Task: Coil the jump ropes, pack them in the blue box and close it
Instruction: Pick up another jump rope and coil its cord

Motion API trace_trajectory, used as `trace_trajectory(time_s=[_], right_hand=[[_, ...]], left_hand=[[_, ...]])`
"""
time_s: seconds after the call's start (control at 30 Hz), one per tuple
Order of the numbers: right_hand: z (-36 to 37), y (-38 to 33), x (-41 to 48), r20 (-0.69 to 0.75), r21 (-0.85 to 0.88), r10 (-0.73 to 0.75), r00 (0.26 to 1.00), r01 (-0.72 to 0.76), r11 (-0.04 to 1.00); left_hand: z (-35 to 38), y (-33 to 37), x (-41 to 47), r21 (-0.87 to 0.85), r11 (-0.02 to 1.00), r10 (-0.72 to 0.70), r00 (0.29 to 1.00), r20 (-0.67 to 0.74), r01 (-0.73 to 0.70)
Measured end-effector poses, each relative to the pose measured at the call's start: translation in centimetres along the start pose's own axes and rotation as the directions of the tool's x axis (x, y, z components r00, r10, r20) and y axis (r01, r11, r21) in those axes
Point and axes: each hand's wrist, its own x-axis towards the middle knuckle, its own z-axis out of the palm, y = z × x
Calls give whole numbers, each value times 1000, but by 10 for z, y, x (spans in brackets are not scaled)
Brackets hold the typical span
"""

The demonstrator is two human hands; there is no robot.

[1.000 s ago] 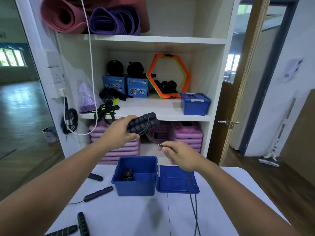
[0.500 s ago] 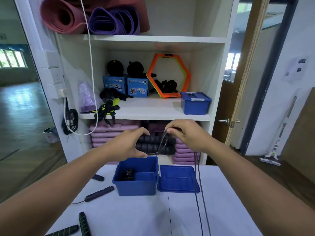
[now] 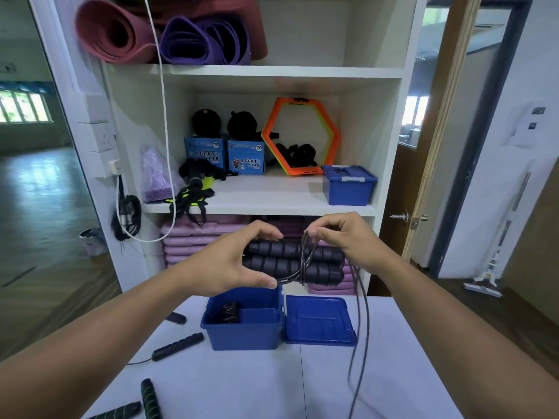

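The coiling step is in hand. Two black handles (image 3: 281,258) are held side by side and roughly level above the box (image 3: 242,334), and their left end is gripped by the left hand (image 3: 230,264), with fingers above and thumb below curled round the pair. The cord (image 3: 303,258) is pinched between the thumb and fingertips of the right hand (image 3: 341,240) just above the handles, and at least one turn is seen crossing them near their middle. The rest of the cord is left hanging from below the right hand, past the right side of the lid (image 3: 317,322) and down over the table (image 3: 378,388). The box is set open on the table beneath the hands, its lid laid flat just to its right, and a coiled rope (image 3: 230,311) is lodged in its left part. Loose handles (image 3: 178,346) are scattered on the table to the left, so more ropes are judged to be waiting. For the next move, the pinched cord is to be carried over and under the handles while the bundle is kept steady in the left hand. Each turn should be drawn snug beside the one before, and slack should be fed up from the hanging length without snagging on the lid.
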Motion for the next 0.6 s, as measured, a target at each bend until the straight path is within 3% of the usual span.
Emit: trace_trajectory(time_s=[0.27,0.43,0.6], right_hand=[[26,11,-10,-6,447,121,993,-106,888],[63,25,-27,30,401,249,968,-240,884],[73,34,-40,144,112,253,957,-270,956]], left_hand=[[2,8,2,-325,946,-54,987,-153,1],[2,2,10,-348,937,-139,938,-318,21],[-7,-21,23,-333,939,-233,871,-432,86]])
